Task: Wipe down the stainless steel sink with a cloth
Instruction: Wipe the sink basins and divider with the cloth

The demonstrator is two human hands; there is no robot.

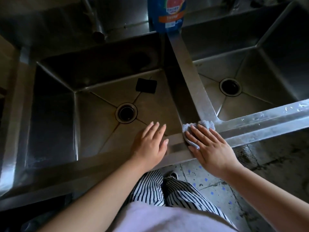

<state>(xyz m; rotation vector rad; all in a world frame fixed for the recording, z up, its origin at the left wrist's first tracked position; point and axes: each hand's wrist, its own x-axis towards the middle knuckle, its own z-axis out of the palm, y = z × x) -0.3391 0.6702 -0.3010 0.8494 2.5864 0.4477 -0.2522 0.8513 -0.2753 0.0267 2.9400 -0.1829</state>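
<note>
A stainless steel sink (260,121) with two deep basins fills the view. My right hand (210,148) lies flat on a pale grey cloth (206,124), pressing it onto the front rim where the divider between the basins meets it. My left hand (150,143) rests flat with fingers spread on the front rim of the left basin, holding nothing. Each basin has a round drain, one in the left basin (126,112) and one in the right basin (230,87).
A dark sponge pad (146,85) lies on the left basin's floor behind the drain. A blue detergent bottle (167,13) stands at the back on the divider. A faucet pipe (93,17) rises at the back left. Tiled floor (275,164) lies in front.
</note>
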